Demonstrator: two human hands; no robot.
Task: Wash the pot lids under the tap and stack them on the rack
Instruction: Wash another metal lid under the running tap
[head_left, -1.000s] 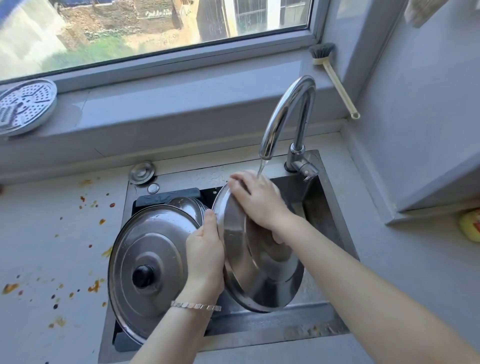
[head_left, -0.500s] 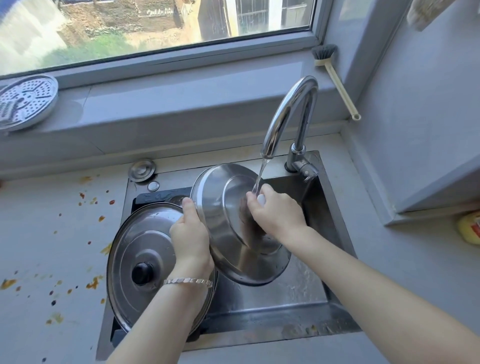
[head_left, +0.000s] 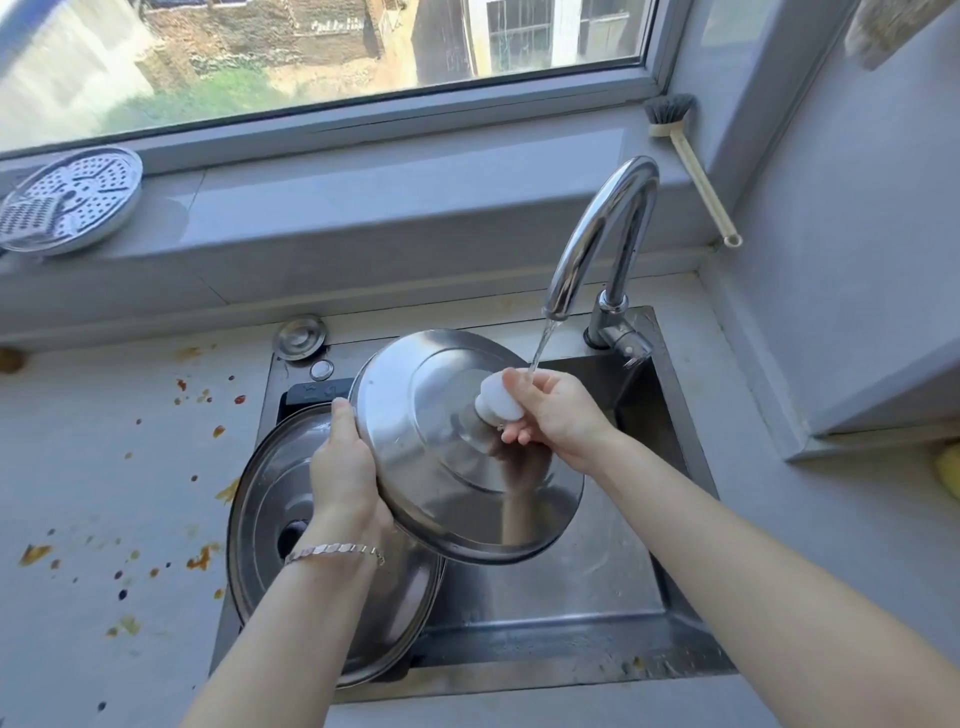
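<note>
Right hand (head_left: 556, 415) was wrapped round the white knob (head_left: 500, 399) of the steel lid (head_left: 441, 467), tilted under the tap (head_left: 597, 244) over the sink (head_left: 675, 467); left hand (head_left: 343, 467) clamped its left rim. Looked light, stiff, wet and probably slippery, so knob plus rim seemed the safest grip.

Grey counter (head_left: 130, 519) with orange food spatters (head_left: 200, 558), small round metal cap (head_left: 300, 338) behind, sink (head_left: 571, 660) set in.
</note>
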